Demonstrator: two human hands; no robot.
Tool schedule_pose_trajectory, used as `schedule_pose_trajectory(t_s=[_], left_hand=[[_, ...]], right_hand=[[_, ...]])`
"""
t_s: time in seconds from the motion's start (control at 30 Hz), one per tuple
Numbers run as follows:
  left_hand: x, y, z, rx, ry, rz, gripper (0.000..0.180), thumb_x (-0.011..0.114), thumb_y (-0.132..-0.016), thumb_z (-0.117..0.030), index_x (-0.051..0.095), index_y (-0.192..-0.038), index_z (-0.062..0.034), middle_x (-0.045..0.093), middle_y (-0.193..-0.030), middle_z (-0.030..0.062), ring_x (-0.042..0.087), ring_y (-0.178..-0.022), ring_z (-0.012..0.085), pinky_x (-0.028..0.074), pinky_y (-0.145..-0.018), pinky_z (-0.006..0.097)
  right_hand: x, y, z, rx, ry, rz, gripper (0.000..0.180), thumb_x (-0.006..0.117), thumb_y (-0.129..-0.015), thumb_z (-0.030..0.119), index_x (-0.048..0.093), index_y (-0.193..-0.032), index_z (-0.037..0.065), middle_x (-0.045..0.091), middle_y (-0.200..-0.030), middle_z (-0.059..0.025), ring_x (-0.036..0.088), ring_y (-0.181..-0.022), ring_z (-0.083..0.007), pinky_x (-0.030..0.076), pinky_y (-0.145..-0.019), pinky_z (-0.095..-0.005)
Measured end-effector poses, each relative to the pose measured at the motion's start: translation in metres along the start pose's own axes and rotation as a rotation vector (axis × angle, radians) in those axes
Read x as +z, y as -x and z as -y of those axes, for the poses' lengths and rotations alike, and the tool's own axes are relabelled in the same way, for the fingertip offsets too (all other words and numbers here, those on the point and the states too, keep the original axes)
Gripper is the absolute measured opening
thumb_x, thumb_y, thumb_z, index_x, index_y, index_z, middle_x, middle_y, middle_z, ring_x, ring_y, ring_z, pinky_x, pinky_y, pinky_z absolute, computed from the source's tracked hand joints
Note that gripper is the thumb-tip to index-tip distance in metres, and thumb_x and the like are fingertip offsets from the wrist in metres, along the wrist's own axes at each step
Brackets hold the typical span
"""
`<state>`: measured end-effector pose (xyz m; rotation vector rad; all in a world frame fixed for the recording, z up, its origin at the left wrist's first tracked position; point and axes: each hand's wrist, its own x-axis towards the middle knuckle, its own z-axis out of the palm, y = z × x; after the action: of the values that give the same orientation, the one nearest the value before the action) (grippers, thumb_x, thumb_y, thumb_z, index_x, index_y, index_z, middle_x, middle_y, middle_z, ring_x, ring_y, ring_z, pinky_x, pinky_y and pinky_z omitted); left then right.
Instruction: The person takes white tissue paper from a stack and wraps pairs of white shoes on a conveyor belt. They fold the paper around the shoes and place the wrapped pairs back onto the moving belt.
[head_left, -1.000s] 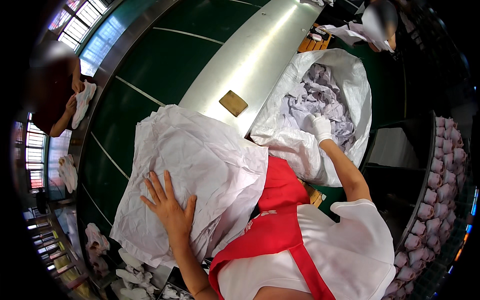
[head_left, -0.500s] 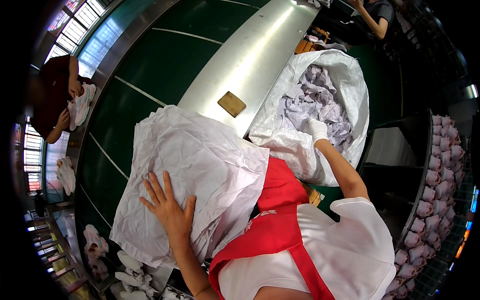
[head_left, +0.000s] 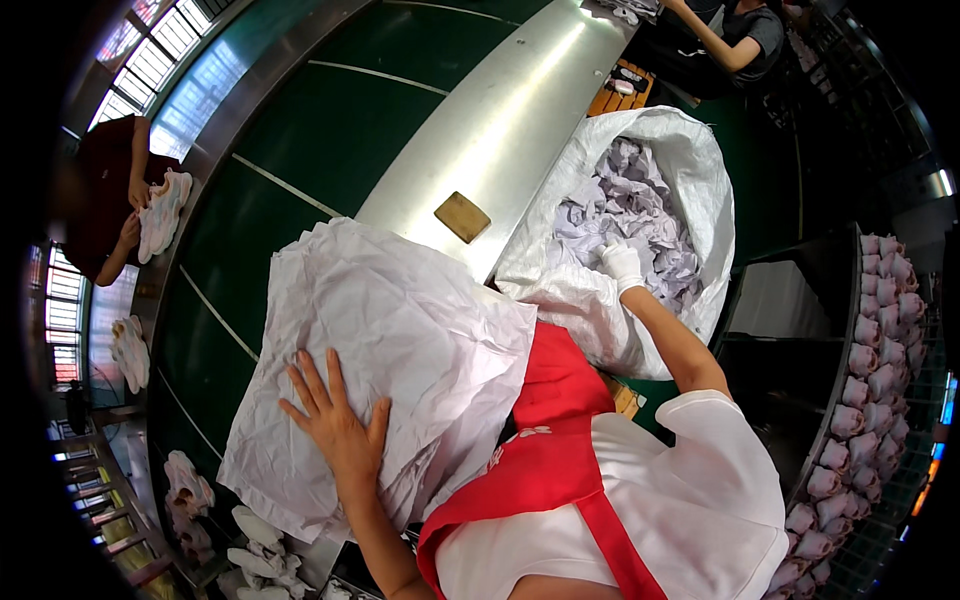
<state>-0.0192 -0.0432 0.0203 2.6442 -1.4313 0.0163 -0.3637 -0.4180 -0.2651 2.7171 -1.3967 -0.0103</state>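
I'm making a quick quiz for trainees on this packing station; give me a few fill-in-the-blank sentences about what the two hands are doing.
1. The left hand lies flat, fingers spread, on a stack of white ____ paper.
2. The right hand wears a white ____.
3. The right hand reaches into a large white ____ holding crumpled paper.
4. A small tan block lies on the ____ metal strip of the table.

Missing words: tissue; glove; sack; shiny
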Motion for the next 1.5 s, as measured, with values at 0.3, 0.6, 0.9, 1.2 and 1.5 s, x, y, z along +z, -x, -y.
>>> schedule_pose_trajectory(t_s=[0.3,0.6,0.9,1.2,1.5], left_hand=[[0.0,0.002,0.001,-0.009,-0.013,-0.006,0.087,0.068,-0.075,-0.038,0.031,-0.149,-0.0117,0.017,-0.158,0.0162,0.01,-0.146,0.0371,0.003,-0.112,0.062],[-0.006,0.001,-0.003,-0.003,0.01,-0.007,0.088,0.069,-0.074,-0.035,0.031,-0.149,-0.0134,0.017,-0.158,0.0144,0.011,-0.146,0.0355,0.001,-0.113,0.061],[-0.022,0.009,0.01,0.067,0.453,-0.145,0.088,0.07,-0.073,-0.037,0.032,-0.147,-0.0077,0.023,-0.155,0.019,0.019,-0.143,0.0389,0.005,-0.114,0.057],[-0.015,0.041,0.039,-0.82,1.617,-0.402,0.048,0.071,-0.084,-0.027,0.052,-0.119,-0.0001,0.06,-0.107,0.0062,0.058,-0.093,0.0094,0.046,-0.077,0.023],[-0.025,0.112,0.032,-0.773,1.883,-0.791,0.031,0.058,-0.093,-0.02,0.056,-0.116,0.0008,0.063,-0.111,0.0099,0.062,-0.101,0.0185,0.051,-0.083,0.031]], right_hand=[[-0.144,-0.018,-0.024,0.217,-0.128,-0.418,0.018,0.069,-0.069,0.022,0.064,-0.078,0.008,0.063,-0.082,-0.0129,0.062,-0.08,-0.033,0.05,-0.07,-0.0445],[-0.174,-0.016,-0.039,0.454,-0.721,-0.185,0.041,0.062,-0.081,0.015,0.061,-0.12,0.002,0.069,-0.102,-0.0175,0.068,-0.091,-0.0256,0.051,-0.082,-0.0335],[-0.403,0.008,0.205,-0.826,-0.663,-0.583,0.045,0.061,-0.069,0.0,0.061,-0.113,0.006,0.06,-0.082,-0.0035,0.06,-0.069,-0.0173,0.049,-0.063,-0.0276],[-0.36,0.039,0.318,-1.35,-0.415,-0.442,0.042,0.064,-0.073,0.015,0.058,-0.114,0.013,0.057,-0.093,-0.0018,0.059,-0.085,-0.0187,0.049,-0.074,-0.0322],[-0.378,0.02,0.294,-1.289,-0.495,-0.542,0.027,0.064,-0.068,0.011,0.063,-0.095,0.011,0.055,-0.091,-0.0029,0.057,-0.097,-0.0208,0.046,-0.089,-0.0358]])
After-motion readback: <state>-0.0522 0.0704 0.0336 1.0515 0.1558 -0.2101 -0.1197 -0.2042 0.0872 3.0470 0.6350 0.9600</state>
